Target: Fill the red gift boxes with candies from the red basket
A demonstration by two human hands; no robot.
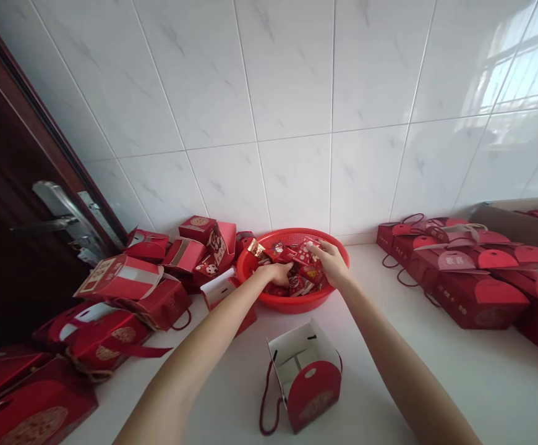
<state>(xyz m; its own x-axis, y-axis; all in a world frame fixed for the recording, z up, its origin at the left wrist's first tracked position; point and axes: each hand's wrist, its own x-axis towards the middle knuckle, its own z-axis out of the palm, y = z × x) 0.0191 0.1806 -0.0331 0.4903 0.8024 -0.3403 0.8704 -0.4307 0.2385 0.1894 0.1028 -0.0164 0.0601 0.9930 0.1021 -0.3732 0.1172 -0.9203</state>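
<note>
A red plastic basket [292,304] holds several small wrapped sweets [313,274], mostly in red packaging with some gold. Inside it, my left hand [276,274] reaches down among the sweets, and its fingertips are partly hidden by them. My right hand [331,262] is over the basket's right side, its fingers closed on a red packet with white spots [307,252]. Nearer to me, between my forearms, stands an open red gift box [315,395] with a pale inside and a dark red cord handle. Its bottom is only partly visible.
On the left are piled several red boxes [115,278], some open, beside a dark door with a metal handle [60,216]. Closed red boxes with cords [477,296] stand in rows at the right. Behind them is a cardboard carton [519,216]. A tiled wall [292,179] backs the white table.
</note>
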